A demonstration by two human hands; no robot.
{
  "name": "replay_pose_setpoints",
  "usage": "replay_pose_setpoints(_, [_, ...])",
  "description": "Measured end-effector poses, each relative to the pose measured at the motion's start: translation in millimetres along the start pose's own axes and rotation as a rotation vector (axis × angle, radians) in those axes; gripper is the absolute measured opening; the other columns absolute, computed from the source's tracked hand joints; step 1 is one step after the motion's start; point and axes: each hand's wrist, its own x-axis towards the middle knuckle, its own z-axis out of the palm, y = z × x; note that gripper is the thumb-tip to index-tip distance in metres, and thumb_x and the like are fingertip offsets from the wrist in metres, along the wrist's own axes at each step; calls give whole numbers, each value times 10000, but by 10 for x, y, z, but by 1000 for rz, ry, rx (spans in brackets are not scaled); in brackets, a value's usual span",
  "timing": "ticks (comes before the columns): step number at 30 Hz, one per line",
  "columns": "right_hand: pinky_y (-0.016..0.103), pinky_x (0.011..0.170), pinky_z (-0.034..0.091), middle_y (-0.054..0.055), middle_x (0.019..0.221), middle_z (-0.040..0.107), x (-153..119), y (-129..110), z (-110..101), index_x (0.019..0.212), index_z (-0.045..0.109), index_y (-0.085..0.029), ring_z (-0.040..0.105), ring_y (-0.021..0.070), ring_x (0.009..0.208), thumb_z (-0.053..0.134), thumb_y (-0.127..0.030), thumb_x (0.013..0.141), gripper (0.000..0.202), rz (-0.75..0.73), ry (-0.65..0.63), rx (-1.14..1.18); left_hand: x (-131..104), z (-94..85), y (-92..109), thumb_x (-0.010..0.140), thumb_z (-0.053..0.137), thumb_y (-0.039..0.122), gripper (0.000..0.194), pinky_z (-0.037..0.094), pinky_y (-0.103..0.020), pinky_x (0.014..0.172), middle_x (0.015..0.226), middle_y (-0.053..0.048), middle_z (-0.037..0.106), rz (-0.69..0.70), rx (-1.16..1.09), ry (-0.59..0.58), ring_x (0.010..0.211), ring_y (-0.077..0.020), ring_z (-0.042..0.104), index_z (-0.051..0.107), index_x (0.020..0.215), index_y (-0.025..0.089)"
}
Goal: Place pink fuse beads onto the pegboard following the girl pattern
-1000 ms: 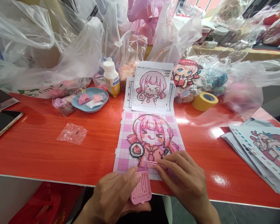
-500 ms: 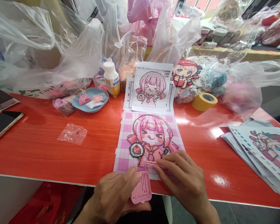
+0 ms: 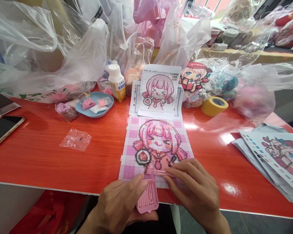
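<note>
Near the table's front edge, my left hand (image 3: 122, 203) is wrapped round a small pink tray (image 3: 147, 196) with grooves and some beads in it. Pink tweezers (image 3: 161, 172) are pinched between the fingers of my right hand (image 3: 195, 188), their tips pointing left over the lower part of a bead picture. That picture (image 3: 158, 143) shows a pink-haired cartoon figure on a pink-and-white checked pegboard (image 3: 130, 162). Behind the board stands a printed pattern sheet (image 3: 158, 91) of the same figure. Whether a bead is in the tweezers is too small to tell.
On the red table (image 3: 107, 162) are a small clear bag (image 3: 76, 139), a blue plate (image 3: 97, 114) with bead bags, a white bottle (image 3: 116, 83), yellow tape (image 3: 214, 106), a phone (image 3: 5, 131) and printed sheets (image 3: 278, 159). Plastic bags (image 3: 83, 55) crowd the back.
My right hand has shifted slightly to the right and down, and the tweezers with it. My left hand and the pink tray have hardly moved.
</note>
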Motion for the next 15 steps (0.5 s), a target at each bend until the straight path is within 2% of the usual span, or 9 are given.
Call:
replay_pose_setpoints(4, [252,595,489,19,728,623,21,-5,-32,889,663,-174,546,130,720,660,-116,807,100,-25,0,53,4,-10,5,817,673,459,678,593,-210,690,917,-149,753,-14,-4,-2,847,-197,740,455,1304,40])
replay_pose_setpoints(9, [268,622,505,13,753,630,4,-12,-29,904,654,-189,546,126,723,656,-142,820,96,-48,-86,129,28,-16,5,842,638,465,655,587,-194,670,906,-133,756,-18,8,-6,825,-185,742,452,1313,49])
replay_pose_setpoints(15, [277,654,500,26,808,624,-29,2,-23,986,637,-163,522,129,767,659,-92,809,192,-100,-168,222,26,-14,1,849,634,454,627,592,-209,670,892,-144,755,-3,14,-7,820,-192,742,470,1278,26])
